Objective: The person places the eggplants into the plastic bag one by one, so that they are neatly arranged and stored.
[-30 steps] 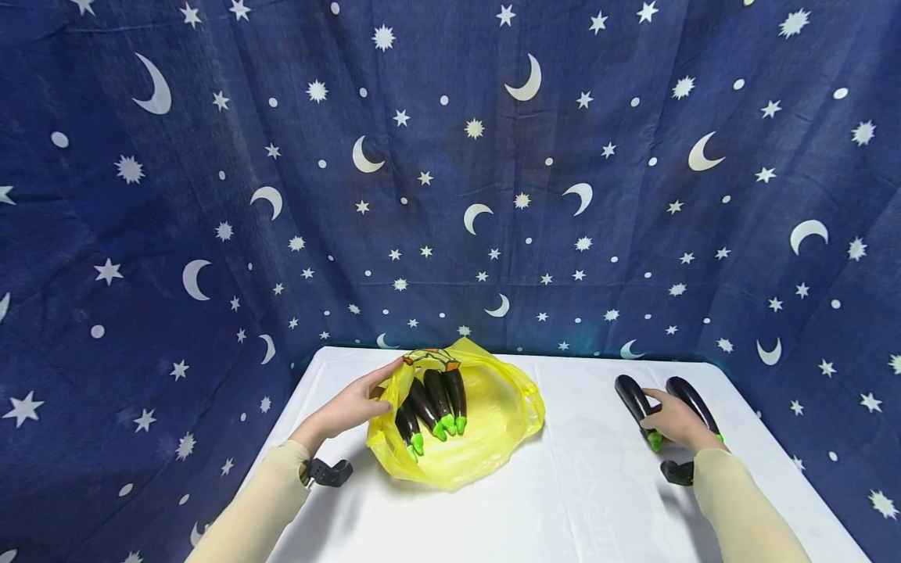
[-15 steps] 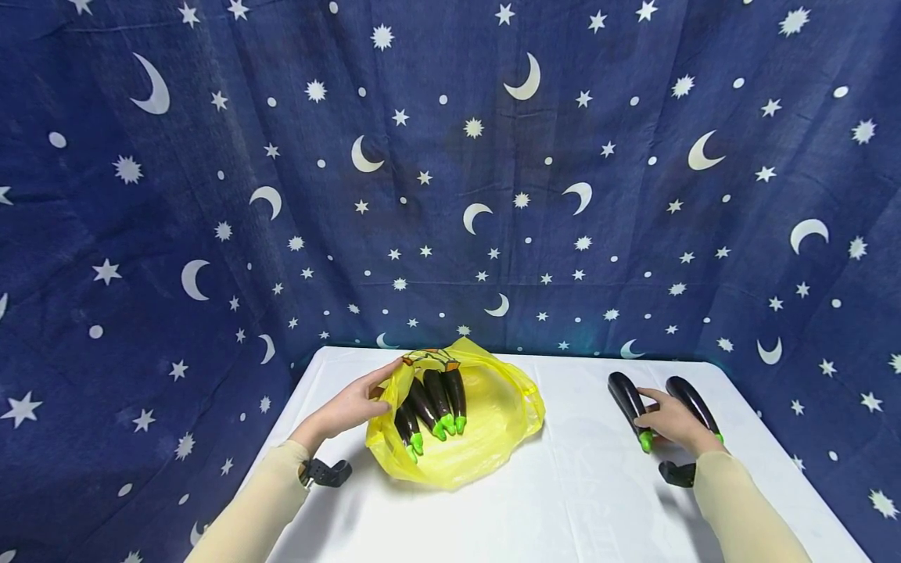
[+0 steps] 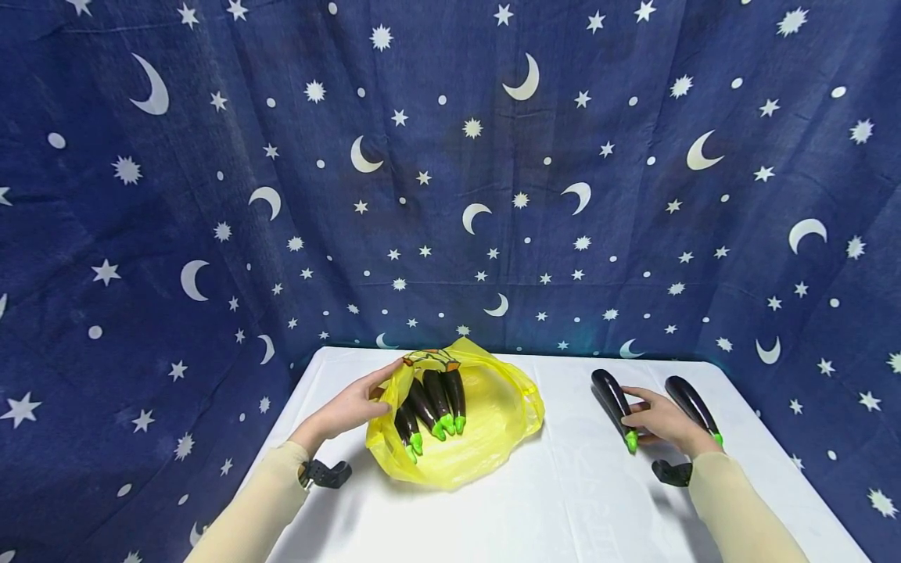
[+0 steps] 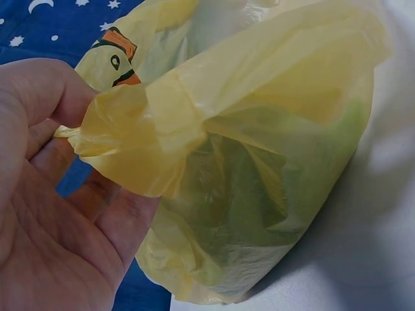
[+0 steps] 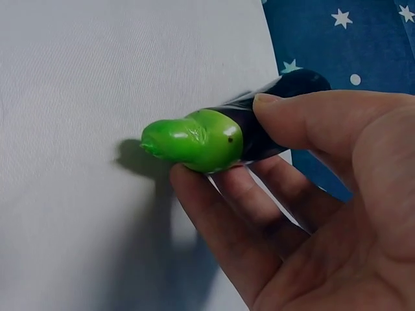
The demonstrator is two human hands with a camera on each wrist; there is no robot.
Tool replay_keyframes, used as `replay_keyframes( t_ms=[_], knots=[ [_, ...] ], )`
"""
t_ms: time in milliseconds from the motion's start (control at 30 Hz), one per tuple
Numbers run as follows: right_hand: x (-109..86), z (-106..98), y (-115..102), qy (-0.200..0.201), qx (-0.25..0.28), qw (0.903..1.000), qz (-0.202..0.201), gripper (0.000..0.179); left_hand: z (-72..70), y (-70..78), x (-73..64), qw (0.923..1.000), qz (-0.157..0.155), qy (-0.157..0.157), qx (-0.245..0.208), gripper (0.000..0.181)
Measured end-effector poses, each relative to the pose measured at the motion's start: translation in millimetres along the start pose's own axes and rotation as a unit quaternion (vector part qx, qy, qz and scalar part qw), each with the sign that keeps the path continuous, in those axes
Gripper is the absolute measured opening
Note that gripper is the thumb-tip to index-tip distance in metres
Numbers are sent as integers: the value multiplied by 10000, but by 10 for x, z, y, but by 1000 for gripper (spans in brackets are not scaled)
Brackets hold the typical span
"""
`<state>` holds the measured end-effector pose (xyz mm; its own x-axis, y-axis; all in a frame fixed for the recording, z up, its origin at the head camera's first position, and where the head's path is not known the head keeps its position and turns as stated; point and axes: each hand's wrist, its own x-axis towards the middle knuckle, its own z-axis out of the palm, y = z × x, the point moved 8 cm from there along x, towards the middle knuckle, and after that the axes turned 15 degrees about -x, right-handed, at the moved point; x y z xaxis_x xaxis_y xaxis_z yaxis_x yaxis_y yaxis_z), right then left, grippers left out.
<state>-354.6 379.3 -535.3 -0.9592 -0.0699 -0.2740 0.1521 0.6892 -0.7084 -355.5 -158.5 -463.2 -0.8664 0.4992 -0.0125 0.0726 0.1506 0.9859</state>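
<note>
In the head view, the left hand pinches the left rim of a thin yellow plastic bag. Several dark purple eggplants with green stem ends lie side by side inside, seen through its wide mouth. On the right, the right hand grips one eggplant, thumb on one side and fingers on the other. The right wrist view shows its bright green cap toward the camera. From the left wrist, the gathered bag edge is between thumb and fingers, with dark shapes showing through the plastic.
Another eggplant lies just right of the right hand, near the table's right edge. A white cloth covers the table. Behind and on both sides hangs a dark blue curtain with moons and stars.
My right hand has moved left with the eggplant, widening the distance from the other eggplant at the right. The left hand and the yellow bag stay in place.
</note>
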Motion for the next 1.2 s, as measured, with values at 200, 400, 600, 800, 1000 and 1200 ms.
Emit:
replay_keyframes(
  t_ms=[200, 400, 600, 800, 1000, 1200],
  knots=[
    [-1, 77, -65, -136, 154, 9998, -63, 82, 11, 2, -4, 9999, -12, 9, 106, 86],
    [3, 166, -170, -322, 493, 9978, -291, 83, 17, 1, -3, 9999, -51, -4, 92, 86],
    [4, 253, -273, -608, 846, 9934, -481, 83, 17, -2, 0, 9999, -91, -7, 94, 86],
    [28, 315, -351, -816, 1127, 9883, -619, 84, 24, 3, 1, 9999, -62, -29, 74, 86],
    [48, 378, -465, -958, 1343, 9835, -747, 86, 22, 6, 3, 9999, -65, -17, 90, 86],
    [43, 453, -573, -1162, 1442, 9778, -979, 84, 17, 6, 9, 9998, -59, 5, 172, 86]
  ],
)
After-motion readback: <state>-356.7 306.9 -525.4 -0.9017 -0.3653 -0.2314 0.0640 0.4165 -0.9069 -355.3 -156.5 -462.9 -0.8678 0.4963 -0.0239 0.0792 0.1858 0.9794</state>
